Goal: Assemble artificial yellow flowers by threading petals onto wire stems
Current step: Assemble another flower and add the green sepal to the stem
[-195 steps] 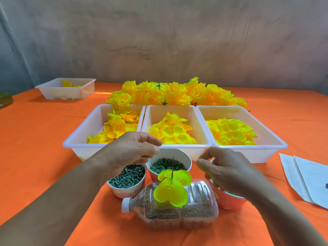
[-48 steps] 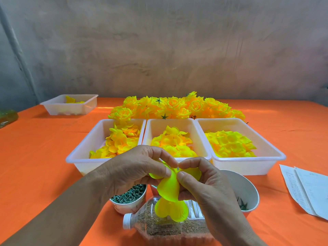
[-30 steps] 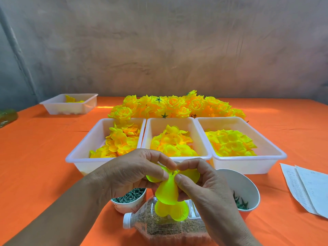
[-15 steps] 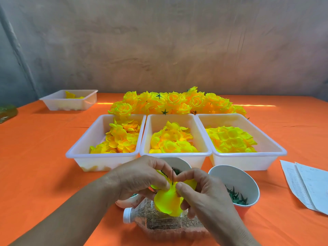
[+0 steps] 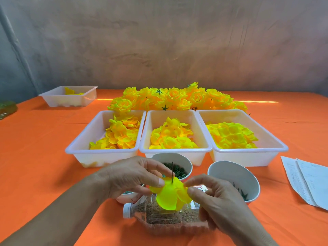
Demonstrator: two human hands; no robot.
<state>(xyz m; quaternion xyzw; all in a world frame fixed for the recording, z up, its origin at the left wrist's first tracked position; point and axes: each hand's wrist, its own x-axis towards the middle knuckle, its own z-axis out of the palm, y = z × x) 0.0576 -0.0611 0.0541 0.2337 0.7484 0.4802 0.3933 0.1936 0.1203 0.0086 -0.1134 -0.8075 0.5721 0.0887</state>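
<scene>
Now our left hand (image 5: 134, 176) pinches the yellow petal (image 5: 169, 196) at its nine o'clock edge, our right hand (image 5: 218, 197) at three o'clock; the wire stem (image 5: 172, 172) pokes up through it, above the bottle (image 5: 159, 219) lying on the surface (image 5: 44, 157).

Between the fingers (image 5: 154, 180), petals (image 5: 169, 196) on a wire stem (image 5: 172, 170), bottle (image 5: 156, 215) beneath them on the bench (image 5: 44, 174), cups (image 5: 184, 161) just beyond, trays (image 5: 175, 150) farther behind, papers (image 5: 308, 181) off right

No text is showing clearly enough to read. The paper sheets (image 5: 307, 181), lying just to the right of the right-hand white tray (image 5: 248, 157), are carrying faint rows of print or writing, all too small and blurred to make out.
</scene>
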